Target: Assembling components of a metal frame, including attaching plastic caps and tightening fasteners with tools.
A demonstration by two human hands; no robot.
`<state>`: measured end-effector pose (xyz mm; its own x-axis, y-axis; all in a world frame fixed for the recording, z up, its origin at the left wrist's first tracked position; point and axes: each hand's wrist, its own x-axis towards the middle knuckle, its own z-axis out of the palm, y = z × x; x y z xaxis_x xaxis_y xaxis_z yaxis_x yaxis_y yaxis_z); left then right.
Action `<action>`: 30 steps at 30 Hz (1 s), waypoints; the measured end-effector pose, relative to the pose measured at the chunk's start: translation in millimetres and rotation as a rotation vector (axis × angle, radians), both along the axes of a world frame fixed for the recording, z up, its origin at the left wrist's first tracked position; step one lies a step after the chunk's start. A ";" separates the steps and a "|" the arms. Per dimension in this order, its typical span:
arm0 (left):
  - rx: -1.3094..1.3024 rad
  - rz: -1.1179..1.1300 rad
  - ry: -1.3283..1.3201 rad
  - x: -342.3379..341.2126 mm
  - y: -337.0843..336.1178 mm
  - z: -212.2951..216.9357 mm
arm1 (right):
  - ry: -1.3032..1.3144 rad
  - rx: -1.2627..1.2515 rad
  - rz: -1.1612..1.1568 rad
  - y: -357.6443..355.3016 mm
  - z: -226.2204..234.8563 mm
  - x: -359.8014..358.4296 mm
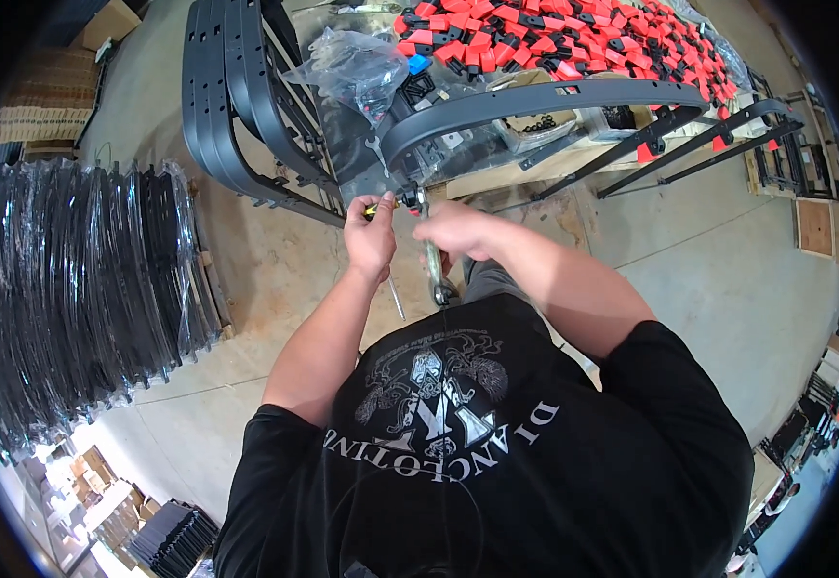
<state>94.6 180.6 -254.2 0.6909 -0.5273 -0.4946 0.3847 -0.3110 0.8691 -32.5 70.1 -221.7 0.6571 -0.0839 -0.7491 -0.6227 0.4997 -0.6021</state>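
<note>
My left hand (371, 241) is closed around a screwdriver (371, 209) with a yellow and black handle; its thin metal shaft slants down below the hand. My right hand (455, 229) grips a long metal power ratchet (433, 265), whose head points up at the table edge. Both hands meet at the lower end of a curved black metal bar (535, 101), where a small black fitting (408, 197) sits beside the ratchet head. An open-end wrench (376, 154) lies on the table just beyond my left hand. My right fingertips are partly hidden behind the tool.
A heap of red and black plastic pieces (554, 39) covers the far table. A clear plastic bag (352, 72) and a box of black rings (540, 123) lie nearer. Curved black frames (217, 87) stand at left, above wrapped black bars (72, 299) stacked on a pallet.
</note>
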 end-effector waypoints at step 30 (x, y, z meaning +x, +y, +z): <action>-0.003 -0.018 0.056 -5.8 1.3 6.5 | 0.049 -1.123 0.161 22.6 -44.0 -7.0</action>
